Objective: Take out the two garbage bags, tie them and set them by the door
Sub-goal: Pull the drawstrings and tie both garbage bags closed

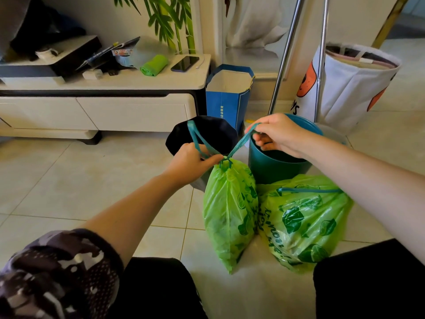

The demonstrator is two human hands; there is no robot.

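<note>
Two green garbage bags with leaf prints lie on the tiled floor in front of me. The left bag stands upright, its neck cinched by teal drawstrings. My left hand grips one drawstring loop at the neck. My right hand pulls the other loop up and to the right, so the strings form a V. The right bag leans beside the first, and its teal drawstring lies loose across the top.
A teal bin and a dark bin stand just behind the bags. Behind those are a blue paper bag, two metal poles and a white fabric hamper. A low white cabinet at left holds a green bag roll and a phone.
</note>
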